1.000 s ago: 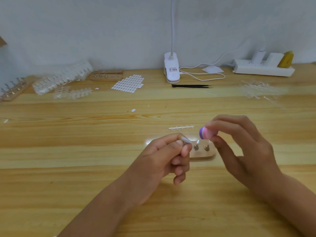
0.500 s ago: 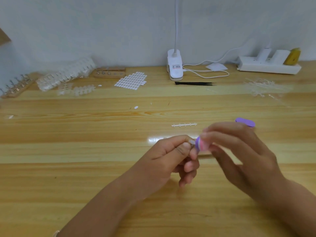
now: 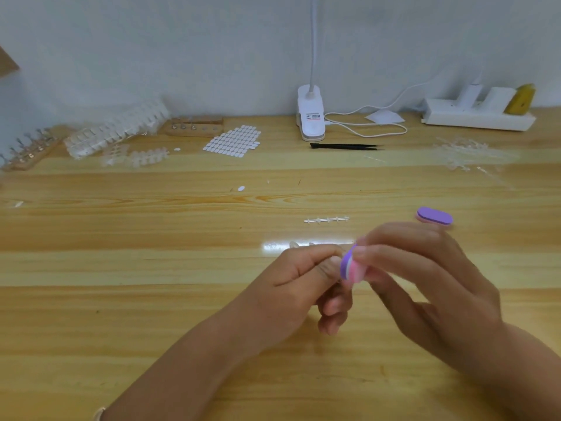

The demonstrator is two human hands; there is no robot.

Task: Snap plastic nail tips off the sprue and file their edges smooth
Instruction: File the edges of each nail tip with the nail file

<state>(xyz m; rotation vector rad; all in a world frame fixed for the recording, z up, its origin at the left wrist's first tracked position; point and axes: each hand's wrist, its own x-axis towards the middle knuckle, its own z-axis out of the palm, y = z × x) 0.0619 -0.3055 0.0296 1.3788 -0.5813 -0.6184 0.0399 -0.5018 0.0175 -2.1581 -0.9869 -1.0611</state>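
Hands meet at mid-desk: right hand (image 3: pixel 425 278) grips the purple-and-pink file (image 3: pixel 350 267), its face against the left hand (image 3: pixel 300 284), whose thumb and forefinger pinch a nail tip hidden behind it. Just beyond, a bare sprue (image 3: pixel 327 220) lies on the desk (image 3: pixel 151 299), with a second purple file (image 3: pixel 434 216) to its right.

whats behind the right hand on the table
A loose purple file lies flat on the table just beyond the right hand. Whatever sits directly under the hand is covered, so I can't say.
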